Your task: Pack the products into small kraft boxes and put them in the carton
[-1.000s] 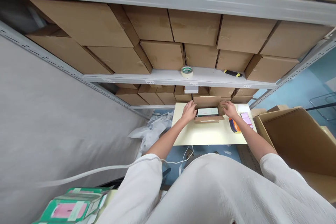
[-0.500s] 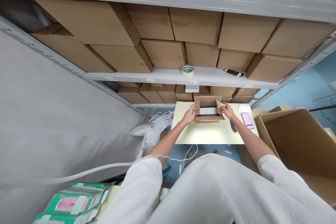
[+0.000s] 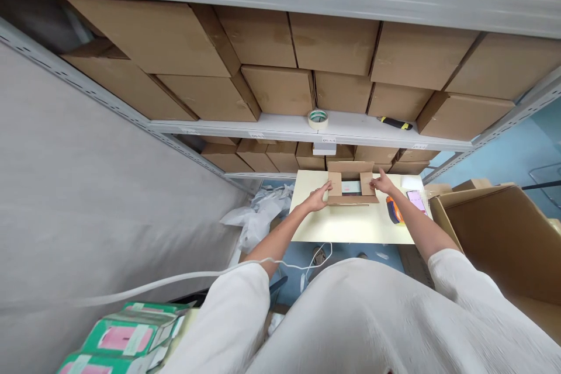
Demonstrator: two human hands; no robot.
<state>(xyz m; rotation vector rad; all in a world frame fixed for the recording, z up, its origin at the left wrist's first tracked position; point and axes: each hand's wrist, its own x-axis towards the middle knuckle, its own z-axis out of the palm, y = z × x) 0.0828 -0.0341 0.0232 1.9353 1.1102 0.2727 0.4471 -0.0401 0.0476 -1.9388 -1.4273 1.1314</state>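
Note:
A small cardboard box (image 3: 353, 200) sits on the cream table, its two short side flaps folded inward and its long flaps spread out. Between the side flaps a pale green item (image 3: 351, 187) shows inside. My left hand (image 3: 320, 196) is at the box's left side, thumb and fingers apart, fingertips touching the left flap. At the right side, my right hand (image 3: 382, 182) touches the right flap with its fingers spread.
On the cream table (image 3: 342, 228) lie an orange and blue tape dispenser (image 3: 394, 210) and a phone (image 3: 416, 201). A shelf of cartons with a tape roll (image 3: 318, 119) and cutter (image 3: 395, 123) stands ahead. A large open carton (image 3: 499, 234) is at right.
The box's left and right flaps have folded inward, covering more of the green item. My hands have shifted with them, and the tape dispenser shows more fully.

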